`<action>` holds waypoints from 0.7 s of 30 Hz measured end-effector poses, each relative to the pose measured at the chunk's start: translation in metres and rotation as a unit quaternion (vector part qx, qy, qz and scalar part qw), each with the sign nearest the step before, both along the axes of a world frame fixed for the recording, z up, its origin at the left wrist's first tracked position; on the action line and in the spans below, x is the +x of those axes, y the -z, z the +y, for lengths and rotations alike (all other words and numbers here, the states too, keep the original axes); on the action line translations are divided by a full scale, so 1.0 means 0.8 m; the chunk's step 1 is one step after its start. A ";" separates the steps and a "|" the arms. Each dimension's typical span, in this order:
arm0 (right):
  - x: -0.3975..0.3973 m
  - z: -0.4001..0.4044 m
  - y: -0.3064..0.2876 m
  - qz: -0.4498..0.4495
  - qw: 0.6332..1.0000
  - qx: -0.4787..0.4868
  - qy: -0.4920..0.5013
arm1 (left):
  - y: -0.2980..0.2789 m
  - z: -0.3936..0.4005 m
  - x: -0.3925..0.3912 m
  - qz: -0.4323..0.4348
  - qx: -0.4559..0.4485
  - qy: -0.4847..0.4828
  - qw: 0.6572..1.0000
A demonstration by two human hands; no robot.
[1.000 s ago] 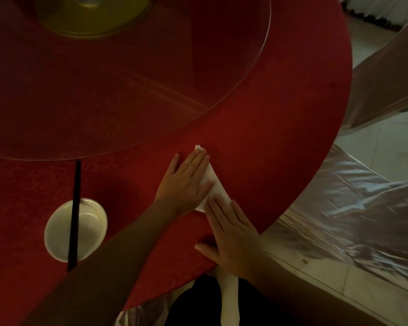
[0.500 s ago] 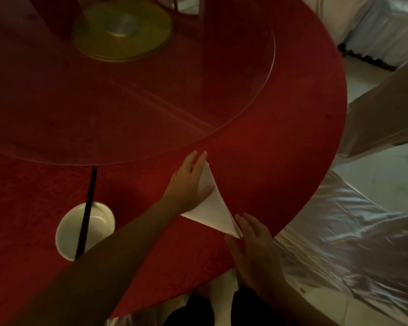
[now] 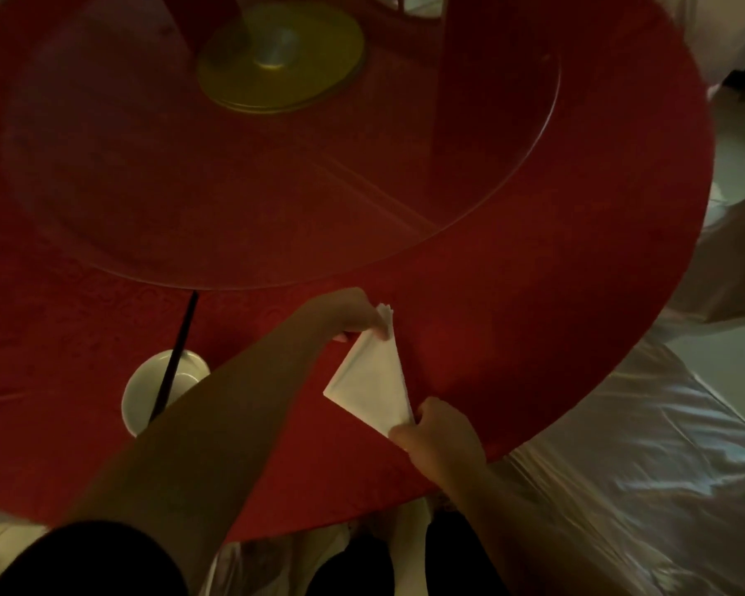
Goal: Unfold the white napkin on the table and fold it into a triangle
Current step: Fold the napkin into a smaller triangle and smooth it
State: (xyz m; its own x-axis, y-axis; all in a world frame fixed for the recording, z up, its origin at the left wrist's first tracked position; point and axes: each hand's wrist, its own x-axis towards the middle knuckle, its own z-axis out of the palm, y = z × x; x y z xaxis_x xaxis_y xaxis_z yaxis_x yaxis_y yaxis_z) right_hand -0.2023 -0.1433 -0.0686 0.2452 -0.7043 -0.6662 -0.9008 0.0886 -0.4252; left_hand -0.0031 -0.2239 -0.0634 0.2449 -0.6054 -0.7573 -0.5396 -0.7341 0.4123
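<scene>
The white napkin (image 3: 373, 382) lies on the red tablecloth (image 3: 512, 337) as a folded triangle, near the table's front edge. My left hand (image 3: 353, 314) pinches the napkin's far corner between its fingertips. At the near corner my right hand (image 3: 441, 436) pinches the tip, close to the table's rim. The napkin's third corner points left and lies flat, uncovered.
A small white bowl (image 3: 147, 391) with a black chopstick (image 3: 175, 354) across it sits left of my left forearm. A large glass turntable (image 3: 448, 200) on a gold base (image 3: 282, 58) fills the table's middle. Shiny fabric-covered chairs (image 3: 620, 466) stand to the right.
Both hands lay flat on the napkin; now each pinches one corner, the left the far one, the right the near one. More of the triangle shows. The camera has tilted up.
</scene>
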 end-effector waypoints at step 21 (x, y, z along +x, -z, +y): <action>0.138 -0.065 -0.008 -0.277 0.944 0.164 -0.072 | 0.006 0.333 -0.064 0.209 -0.267 -0.710 0.617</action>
State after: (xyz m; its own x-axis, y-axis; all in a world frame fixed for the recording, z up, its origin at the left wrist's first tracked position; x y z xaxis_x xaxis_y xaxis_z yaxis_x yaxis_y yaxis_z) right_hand -0.0917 -0.1953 -0.0620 0.6970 -0.4156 -0.5844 -0.5613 0.1910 -0.8052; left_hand -0.0541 0.0421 -0.0685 0.6665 -0.1954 -0.7195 0.7272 -0.0421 0.6851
